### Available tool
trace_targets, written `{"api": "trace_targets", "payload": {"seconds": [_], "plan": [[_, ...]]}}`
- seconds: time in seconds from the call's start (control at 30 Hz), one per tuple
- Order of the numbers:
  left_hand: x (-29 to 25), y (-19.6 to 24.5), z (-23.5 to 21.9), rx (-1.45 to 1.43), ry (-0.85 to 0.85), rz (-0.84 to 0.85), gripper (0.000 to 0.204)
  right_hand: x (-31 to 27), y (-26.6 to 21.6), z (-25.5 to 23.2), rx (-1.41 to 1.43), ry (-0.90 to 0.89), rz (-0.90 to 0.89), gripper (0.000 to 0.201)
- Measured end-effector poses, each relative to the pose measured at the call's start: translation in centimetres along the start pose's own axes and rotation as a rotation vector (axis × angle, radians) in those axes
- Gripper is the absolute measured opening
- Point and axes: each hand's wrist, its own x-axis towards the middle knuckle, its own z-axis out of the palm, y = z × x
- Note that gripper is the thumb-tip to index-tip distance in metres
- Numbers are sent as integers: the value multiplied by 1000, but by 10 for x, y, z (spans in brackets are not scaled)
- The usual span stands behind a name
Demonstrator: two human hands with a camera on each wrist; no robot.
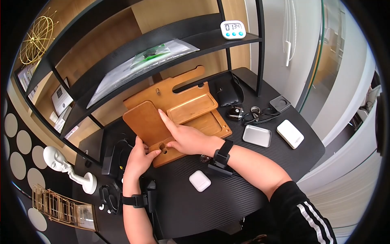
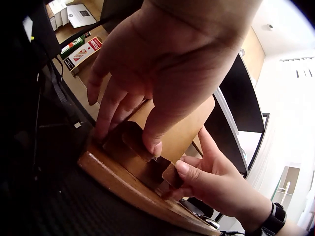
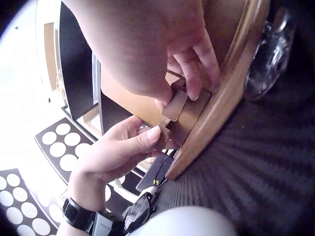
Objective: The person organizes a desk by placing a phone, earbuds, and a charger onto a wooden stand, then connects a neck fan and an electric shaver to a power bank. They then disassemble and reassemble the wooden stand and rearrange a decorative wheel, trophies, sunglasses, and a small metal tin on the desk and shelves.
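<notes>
A brown wooden docking stand [image 1: 188,77] leans on the desk beneath the shelf, with an upright rounded panel [image 1: 142,118] at its left front. My left hand [image 1: 139,162] grips the panel's lower left corner, its thumb at the notched ledge. From the other side my right hand [image 1: 191,140] holds the lower right, index finger stretched up along the panel's edge. In the left wrist view both thumbs press small wooden lips [image 2: 171,174] at the panel's foot. The other fingers are partly hidden behind the wood.
A white earbud case [image 1: 200,181] lies in front of the stand. To the right are an open metal tin [image 1: 257,136], a white power bank [image 1: 290,134], a coiled cable [image 1: 260,118] and a black pouch [image 1: 228,90]. A white head-shaped holder [image 1: 61,160] stands left; a timer [image 1: 233,30] sits on the shelf.
</notes>
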Motion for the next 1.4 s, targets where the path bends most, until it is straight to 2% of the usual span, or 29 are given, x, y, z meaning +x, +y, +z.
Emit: {"api": "trace_targets", "payload": {"seconds": [0.3,0.4,0.5,0.6,0.67,1.0,1.4], "plan": [[2,-5,-1,-6,-5,-8,59,0,1,-3,-39,-52,18,92],[2,-9,0,-21,-11,24,60,1,1,-4,-31,-155,108,91],[1,-3,-1,-23,-12,9,60,2,13,3,78,-179,152,80],[-1,1,-1,3,-17,-8,60,2,18,3,111,-160,99,70],[-1,1,-1,20,-55,11,58,0,15,-2,102,-247,152,64],[-2,4,-1,107,-47,16,56,-3,21,4,98,-233,168,61],[0,-1,-1,-12,-62,6,58,-4,22,8,41,-209,188,58]]}}
